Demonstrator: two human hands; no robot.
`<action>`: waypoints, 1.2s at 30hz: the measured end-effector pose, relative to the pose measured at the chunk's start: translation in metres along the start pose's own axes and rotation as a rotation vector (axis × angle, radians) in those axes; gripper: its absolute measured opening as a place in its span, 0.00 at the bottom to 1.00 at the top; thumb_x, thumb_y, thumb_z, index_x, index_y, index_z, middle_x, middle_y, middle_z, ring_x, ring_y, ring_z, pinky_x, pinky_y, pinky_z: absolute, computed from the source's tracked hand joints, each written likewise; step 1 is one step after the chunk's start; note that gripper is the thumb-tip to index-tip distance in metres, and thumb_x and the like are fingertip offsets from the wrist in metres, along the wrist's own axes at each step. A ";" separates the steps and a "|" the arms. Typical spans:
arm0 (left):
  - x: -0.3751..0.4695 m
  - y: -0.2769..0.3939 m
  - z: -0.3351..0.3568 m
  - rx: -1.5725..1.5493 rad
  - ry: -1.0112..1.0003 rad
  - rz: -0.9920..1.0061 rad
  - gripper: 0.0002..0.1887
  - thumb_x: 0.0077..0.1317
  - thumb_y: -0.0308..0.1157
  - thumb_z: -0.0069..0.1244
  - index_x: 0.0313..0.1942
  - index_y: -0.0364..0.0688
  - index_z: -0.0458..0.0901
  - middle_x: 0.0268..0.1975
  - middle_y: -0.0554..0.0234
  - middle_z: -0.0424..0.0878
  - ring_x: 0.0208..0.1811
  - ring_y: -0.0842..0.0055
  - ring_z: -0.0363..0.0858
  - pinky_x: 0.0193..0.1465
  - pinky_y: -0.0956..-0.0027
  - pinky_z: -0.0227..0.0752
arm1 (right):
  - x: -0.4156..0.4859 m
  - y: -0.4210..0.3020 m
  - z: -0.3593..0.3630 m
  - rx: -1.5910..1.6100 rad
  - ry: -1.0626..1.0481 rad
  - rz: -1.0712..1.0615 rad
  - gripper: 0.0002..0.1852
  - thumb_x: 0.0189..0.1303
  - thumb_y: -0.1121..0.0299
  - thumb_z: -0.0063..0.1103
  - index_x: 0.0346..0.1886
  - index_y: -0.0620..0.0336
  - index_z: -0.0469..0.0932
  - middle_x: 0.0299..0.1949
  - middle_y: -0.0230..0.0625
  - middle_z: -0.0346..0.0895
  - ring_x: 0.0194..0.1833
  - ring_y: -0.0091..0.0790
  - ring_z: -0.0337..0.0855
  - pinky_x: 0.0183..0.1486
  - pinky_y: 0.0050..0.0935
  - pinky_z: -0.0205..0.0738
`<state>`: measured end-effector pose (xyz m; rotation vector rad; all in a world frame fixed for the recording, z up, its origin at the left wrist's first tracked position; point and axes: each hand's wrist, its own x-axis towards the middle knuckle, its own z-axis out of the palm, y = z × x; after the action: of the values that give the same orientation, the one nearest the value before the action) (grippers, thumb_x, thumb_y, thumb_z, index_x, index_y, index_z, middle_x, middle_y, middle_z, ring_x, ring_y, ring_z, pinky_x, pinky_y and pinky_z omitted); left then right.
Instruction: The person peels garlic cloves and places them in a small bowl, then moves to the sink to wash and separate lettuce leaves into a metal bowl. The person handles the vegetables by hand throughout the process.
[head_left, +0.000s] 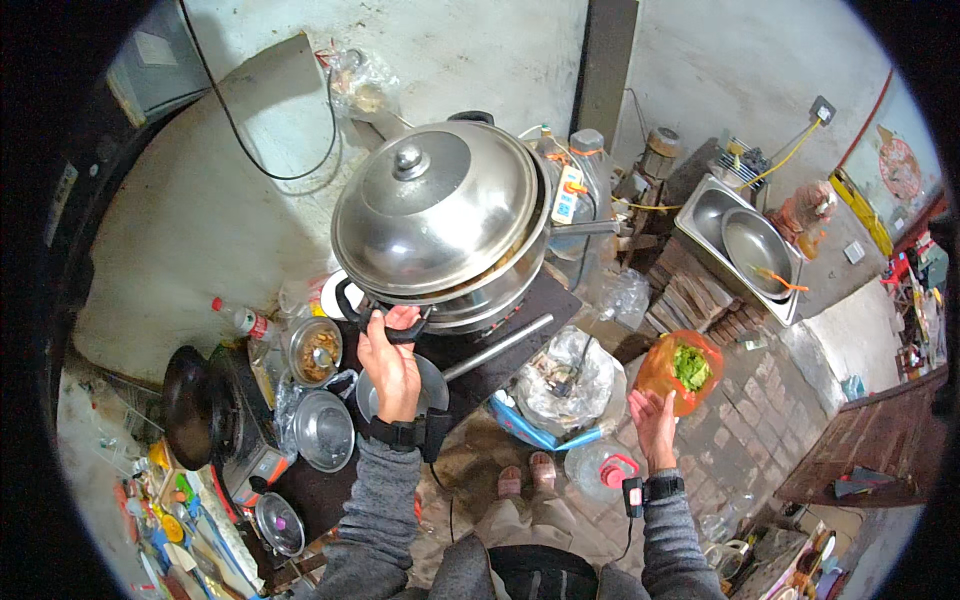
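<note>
A large steel steamer pot (487, 300) stands on a dark stovetop before me. Its domed steel lid (450, 202) sits slightly tilted, with a gap along the lower right rim. My left hand (394, 367) is at the black handle (405, 330) on the pot's near side, palm up and fingers curled; whether it grips the handle is hard to tell. My right hand (655, 424) is palm up with fingers spread and empty, above the floor. Just beyond it lies an orange plastic bag (645, 367) with green leafy vegetables (691, 367) inside.
A steel pan (427, 379) with a long handle lies below the pot. Left are a bowl of food (315, 351), a glass bowl (324, 431) and a black wok (187, 409). A lined bin (555, 420) and a plastic jug (589, 469) stand by my feet. A steel sink (697, 247) is at right.
</note>
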<state>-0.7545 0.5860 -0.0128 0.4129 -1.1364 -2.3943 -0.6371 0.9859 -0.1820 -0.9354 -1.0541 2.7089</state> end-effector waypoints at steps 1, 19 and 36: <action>0.000 -0.001 -0.001 -0.009 0.007 0.006 0.12 0.71 0.34 0.41 0.45 0.31 0.69 0.38 0.47 0.82 0.38 0.64 0.84 0.45 0.64 0.80 | -0.008 -0.002 -0.008 0.010 0.019 -0.006 0.35 0.64 0.38 0.44 0.50 0.68 0.66 0.52 0.57 0.71 0.55 0.50 0.74 0.60 0.38 0.69; -0.088 0.036 0.011 0.540 0.121 0.571 0.14 0.64 0.30 0.53 0.49 0.39 0.72 0.38 0.66 0.78 0.34 0.82 0.76 0.31 0.77 0.72 | -0.076 -0.154 -0.356 -0.236 0.446 -0.307 0.06 0.60 0.68 0.58 0.37 0.59 0.78 0.32 0.31 0.79 0.36 0.27 0.79 0.34 0.24 0.71; 0.091 0.062 0.183 1.821 -0.064 0.568 0.23 0.51 0.38 0.59 0.49 0.41 0.82 0.46 0.45 0.83 0.50 0.57 0.80 0.57 0.61 0.71 | -0.212 -0.253 -0.491 1.041 -0.263 0.103 0.39 0.55 0.62 0.66 0.68 0.55 0.57 0.65 0.45 0.58 0.62 0.47 0.61 0.62 0.46 0.66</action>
<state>-0.8975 0.6229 0.1413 0.3883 -2.6564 -0.3604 -0.2179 1.4038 -0.1940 -0.4334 0.4508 2.8682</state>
